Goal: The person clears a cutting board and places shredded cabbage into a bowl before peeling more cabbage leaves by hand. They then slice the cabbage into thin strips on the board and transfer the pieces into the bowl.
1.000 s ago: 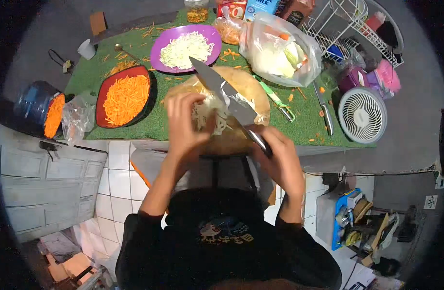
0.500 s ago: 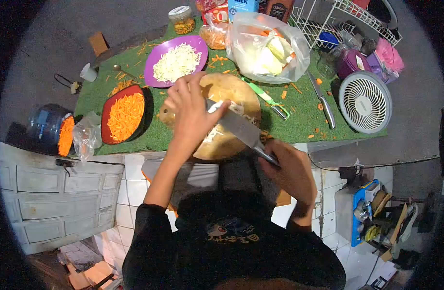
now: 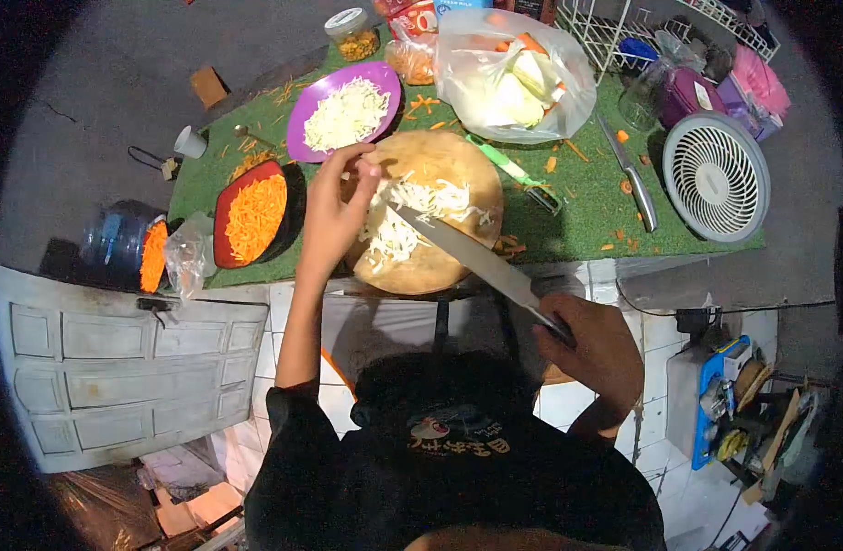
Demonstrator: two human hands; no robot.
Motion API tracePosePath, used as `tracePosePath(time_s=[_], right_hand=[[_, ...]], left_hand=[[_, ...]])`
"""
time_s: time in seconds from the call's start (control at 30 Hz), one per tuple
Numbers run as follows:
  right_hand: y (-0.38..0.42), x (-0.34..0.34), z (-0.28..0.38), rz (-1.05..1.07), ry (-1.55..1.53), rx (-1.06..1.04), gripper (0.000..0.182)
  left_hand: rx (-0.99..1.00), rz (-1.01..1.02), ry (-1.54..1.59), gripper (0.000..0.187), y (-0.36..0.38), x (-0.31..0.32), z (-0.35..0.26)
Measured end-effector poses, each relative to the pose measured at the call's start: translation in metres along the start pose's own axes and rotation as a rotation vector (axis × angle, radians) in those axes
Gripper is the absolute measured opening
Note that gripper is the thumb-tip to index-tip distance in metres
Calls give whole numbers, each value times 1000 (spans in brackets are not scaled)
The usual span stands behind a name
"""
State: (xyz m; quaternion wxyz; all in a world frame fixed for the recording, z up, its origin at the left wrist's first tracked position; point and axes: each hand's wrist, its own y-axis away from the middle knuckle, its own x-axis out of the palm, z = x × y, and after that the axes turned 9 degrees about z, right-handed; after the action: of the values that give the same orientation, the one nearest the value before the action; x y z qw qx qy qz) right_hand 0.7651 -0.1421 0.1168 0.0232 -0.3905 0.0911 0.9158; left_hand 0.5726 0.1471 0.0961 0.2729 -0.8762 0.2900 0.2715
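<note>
My right hand (image 3: 591, 344) is wrapped around the handle of a wide-bladed kitchen knife (image 3: 476, 257). The blade slants up and left across a round wooden chopping board (image 3: 417, 275), its tip among shredded white cabbage (image 3: 430, 197). Over the board's left edge is my left hand (image 3: 334, 202), fingers bent and thumb apart from them, with nothing visible in its grasp. Just beyond it, a purple plate (image 3: 302, 124) holds a pile of shredded cabbage. A red-and-black bowl (image 3: 221, 230) of grated carrot stands to the left.
A clear plastic bag (image 3: 577, 101) with cabbage and carrots lies behind the board. Right of the board are a green peeler (image 3: 504, 163), a second knife (image 3: 640, 188) and a grey-white colander (image 3: 674, 207). A lidded jar (image 3: 355, 41) stands at the back. Carrot scraps litter the green mat (image 3: 586, 230).
My right hand has drawn the knife down and to the right. My left hand has come away from the blade toward the left, and the shredded cabbage on the board is uncovered.
</note>
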Motion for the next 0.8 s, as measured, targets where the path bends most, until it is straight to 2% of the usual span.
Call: tracePosePath(time_s=[0.03,0.07,0.13,0.23,0.33,0.37,0.4,0.47,0.5,0.53,0.6,0.63,0.67,0.77,0.8], right_hand=[[0,0,2,-49,50,-18,22],[-3,-1,4,-45,47,-18,22],[-9,-6,10,-12,166,-55,25],[-9,-14,17,-77,189,-121,26],[5,-25,15,-85,159,-12,24],[12,-30,15,-91,32,30,25],[16,-31,14,-91,31,39,25],[23,-34,10,-131,-23,169,28],[25,-31,4,-165,-53,178,29],[23,-26,0,-161,-49,180,29],[17,-16,-10,-236,-163,116,29],[13,-10,-13,-175,-220,157,28],[8,-2,-14,-172,-219,159,28],[-11,25,-8,-165,-453,118,33],[-15,30,-5,-159,-456,116,33]], left_hand=[[-146,35,239,39,4,4,-7],[-151,36,238,39,4,8,-21],[187,10,-294,54,5,13,-47],[159,98,-384,64,-5,14,-47],[131,162,-264,65,-17,-1,-25],[182,110,-298,57,-18,-2,-21],[183,116,-292,57,-17,-1,-17],[-55,94,79,41,-12,4,-11],[8,12,69,23,-8,10,-5],[4,11,74,23,-4,14,3],[-69,-68,169,24,6,15,19],[-93,-78,150,34,12,16,25],[-96,-78,151,34,18,16,31],[-230,33,62,58,32,16,52],[-236,30,58,58,35,15,55]])
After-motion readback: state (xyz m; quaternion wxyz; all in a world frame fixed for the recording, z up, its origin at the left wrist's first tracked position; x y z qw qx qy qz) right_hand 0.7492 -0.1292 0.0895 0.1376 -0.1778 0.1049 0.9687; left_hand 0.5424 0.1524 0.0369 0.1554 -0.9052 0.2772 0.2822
